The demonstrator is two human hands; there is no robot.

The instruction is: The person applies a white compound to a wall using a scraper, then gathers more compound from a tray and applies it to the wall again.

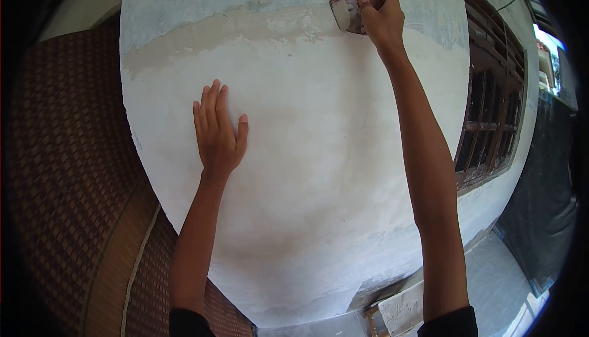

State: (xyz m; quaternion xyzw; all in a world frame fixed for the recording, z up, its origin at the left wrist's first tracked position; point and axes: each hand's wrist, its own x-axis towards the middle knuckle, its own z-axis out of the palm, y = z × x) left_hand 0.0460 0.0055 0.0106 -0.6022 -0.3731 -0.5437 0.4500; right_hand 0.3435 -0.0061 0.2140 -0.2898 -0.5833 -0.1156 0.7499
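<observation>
My right hand [381, 21] is closed around a dark red scraper [350, 7] smeared with pale putty, raised to the upper part of the white wall [294, 153]. The scraper's blade lies against or very close to the wall. Left of it runs a band of greyish putty [239, 29], with a rough patch near the scraper. Lower down on the left, my left hand [218, 131] rests flat against the wall, fingers stretched upward and thumb apart, holding nothing.
A woven brown mat [73, 134] hangs along the left side. To the right is a dark-framed window [491, 104] with bars, and beyond it a dark sheet [540, 183]. A putty-smeared board [402, 309] stands low by the grey floor [491, 282].
</observation>
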